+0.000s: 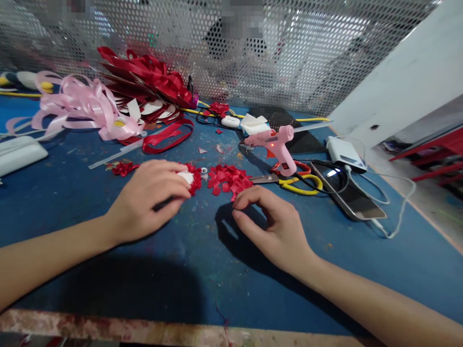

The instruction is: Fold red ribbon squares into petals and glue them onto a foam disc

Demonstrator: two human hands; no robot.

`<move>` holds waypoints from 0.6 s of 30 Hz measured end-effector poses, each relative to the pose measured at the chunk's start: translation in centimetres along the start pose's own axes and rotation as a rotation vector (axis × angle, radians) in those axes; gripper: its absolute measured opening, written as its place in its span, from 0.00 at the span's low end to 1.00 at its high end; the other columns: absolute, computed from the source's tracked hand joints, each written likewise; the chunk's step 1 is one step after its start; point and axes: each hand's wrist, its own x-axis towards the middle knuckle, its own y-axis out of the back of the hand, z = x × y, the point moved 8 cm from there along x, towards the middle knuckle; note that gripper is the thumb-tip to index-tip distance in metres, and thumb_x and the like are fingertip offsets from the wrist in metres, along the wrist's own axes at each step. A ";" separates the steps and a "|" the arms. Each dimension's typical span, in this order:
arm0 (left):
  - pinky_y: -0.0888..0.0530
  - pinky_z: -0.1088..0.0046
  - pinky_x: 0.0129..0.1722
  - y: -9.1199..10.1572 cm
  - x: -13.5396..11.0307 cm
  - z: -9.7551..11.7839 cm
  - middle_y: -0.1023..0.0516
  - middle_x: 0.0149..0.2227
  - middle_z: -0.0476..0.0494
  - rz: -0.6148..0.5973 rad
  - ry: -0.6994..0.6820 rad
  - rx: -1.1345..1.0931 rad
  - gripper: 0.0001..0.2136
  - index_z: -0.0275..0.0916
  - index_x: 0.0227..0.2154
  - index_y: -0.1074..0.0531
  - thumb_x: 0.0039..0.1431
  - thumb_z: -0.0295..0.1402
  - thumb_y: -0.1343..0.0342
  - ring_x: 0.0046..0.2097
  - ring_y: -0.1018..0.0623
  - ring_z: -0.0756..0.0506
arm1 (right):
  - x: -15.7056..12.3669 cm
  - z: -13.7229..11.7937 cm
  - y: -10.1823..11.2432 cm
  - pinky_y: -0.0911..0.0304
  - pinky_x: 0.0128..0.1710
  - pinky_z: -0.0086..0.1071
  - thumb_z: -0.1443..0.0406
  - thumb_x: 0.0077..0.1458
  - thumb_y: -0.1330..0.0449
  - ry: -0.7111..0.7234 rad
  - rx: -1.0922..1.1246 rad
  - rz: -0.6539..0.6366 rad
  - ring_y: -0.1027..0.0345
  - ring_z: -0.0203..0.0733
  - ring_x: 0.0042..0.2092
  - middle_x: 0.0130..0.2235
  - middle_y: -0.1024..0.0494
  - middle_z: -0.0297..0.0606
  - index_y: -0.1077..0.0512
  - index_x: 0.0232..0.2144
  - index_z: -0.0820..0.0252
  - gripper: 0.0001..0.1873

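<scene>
My left hand (154,193) is curled over a white craft piece edged with red ribbon scraps (196,179), its fingertips on the piece and much of it hidden beneath them. Just to the right of that piece lies a small googly eye (204,170). A pile of cut red ribbon scraps (229,179) sits between my hands. My right hand (273,219) is at the pile's near edge, thumb and forefinger brought together in a pinch; whether a scrap is between them cannot be seen.
A pink glue gun (277,144) with its light on stands behind yellow-handled scissors (300,183). At right are a phone (347,190) and a white power bank (345,152) with cables. Pink ribbon (79,101), red ribbon (155,72) and a glue stick (115,153) lie farther back, before a perforated metal screen (202,53).
</scene>
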 end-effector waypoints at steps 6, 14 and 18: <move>0.36 0.60 0.59 -4.3 -2.2 5.9 0.27 0.55 0.36 -0.532 -0.292 -0.200 0.16 0.35 0.50 0.31 0.59 0.30 0.47 0.59 0.33 0.39 | 1.2 1.5 1.9 0.36 0.39 0.34 0.72 0.54 0.43 0.146 -0.232 0.081 0.32 0.39 0.37 0.33 0.26 0.37 0.30 0.31 0.60 0.04; 0.40 0.50 0.60 -5.7 -3.1 5.2 0.39 0.63 0.38 -0.774 -0.197 -0.224 0.25 0.42 0.60 0.40 0.60 0.38 0.47 0.64 0.40 0.34 | 1.0 2.0 -1.0 0.42 0.54 0.45 0.58 0.57 0.41 0.285 -0.368 -0.239 0.39 0.49 0.57 0.54 0.29 0.47 0.30 0.50 0.61 0.21; 0.42 0.53 0.62 -5.6 -3.3 5.1 0.40 0.64 0.40 -0.771 -0.200 -0.229 0.26 0.43 0.61 0.42 0.60 0.36 0.47 0.64 0.40 0.36 | 0.4 2.4 -2.5 0.48 0.57 0.49 0.53 0.58 0.44 0.291 -0.428 -0.403 0.46 0.51 0.62 0.57 0.31 0.41 0.32 0.53 0.57 0.24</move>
